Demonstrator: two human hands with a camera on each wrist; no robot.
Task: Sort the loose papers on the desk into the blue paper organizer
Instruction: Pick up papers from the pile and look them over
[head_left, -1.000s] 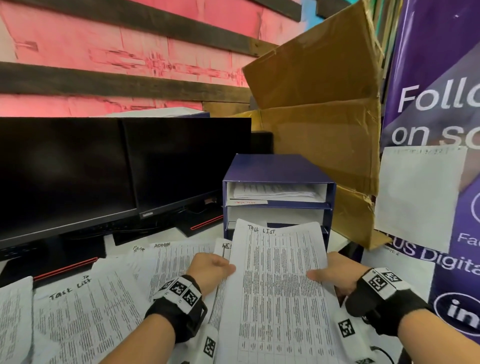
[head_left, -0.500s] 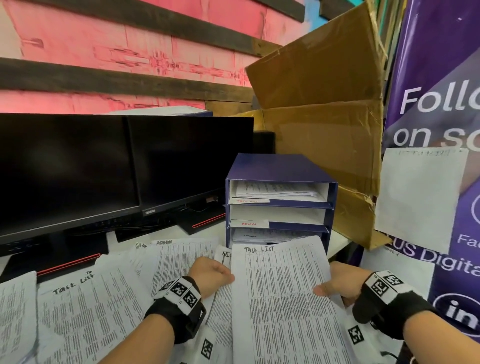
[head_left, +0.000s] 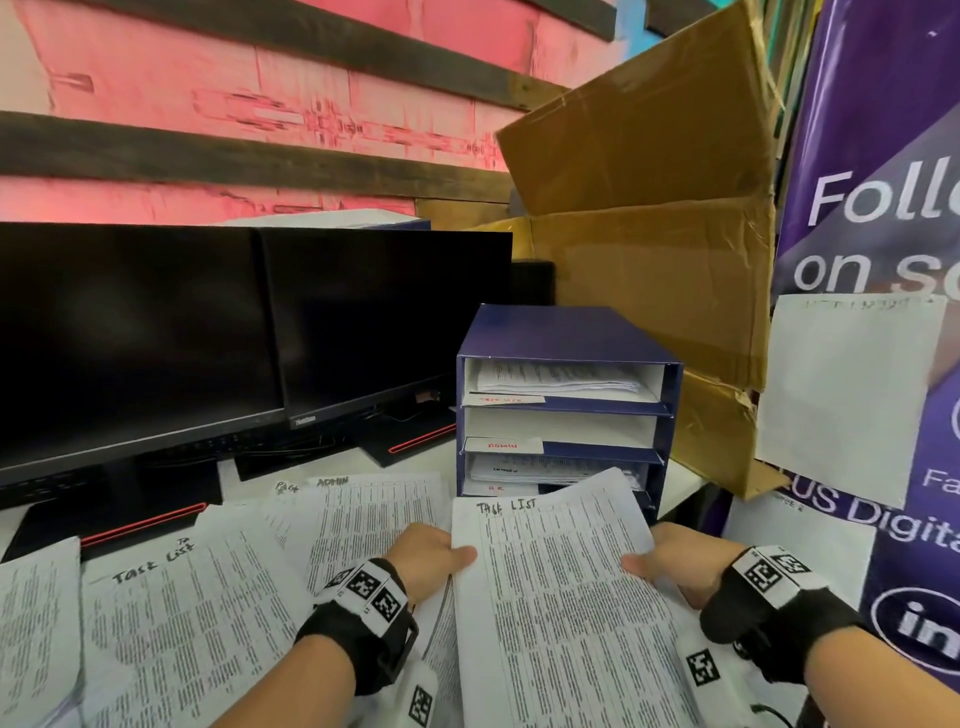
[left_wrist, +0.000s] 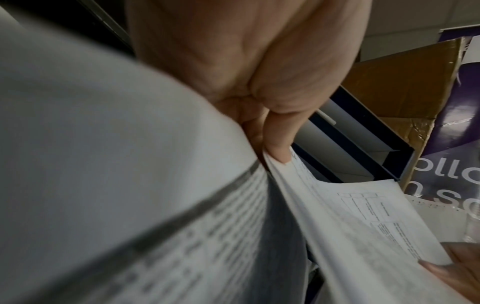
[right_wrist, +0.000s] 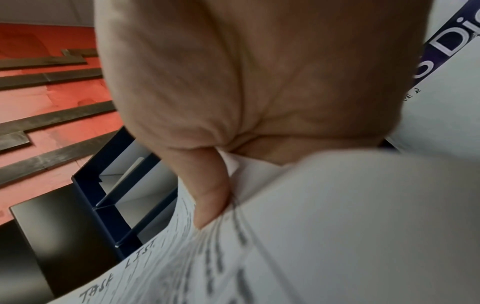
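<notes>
The white printed sheet headed "Task List" (head_left: 558, 597) has come down and back toward the person over the last second: its top edge, which covered the lower shelves of the blue three-shelf paper organizer (head_left: 566, 332), now sits just in front of the bottom shelf. Judging by that, the sheet is being read or squared up before filing, not yet fed in; the top shelf's label seems to match it.

The left hand (head_left: 428, 558) pinches its left edge, thumb on top; the right hand (head_left: 675, 564) pinches its right edge the same way. The sheet's long axis runs away from the person, heading end toward the organizer, held above the loose printed papers (head_left: 197, 613) spread over the bench's near edge.
</notes>
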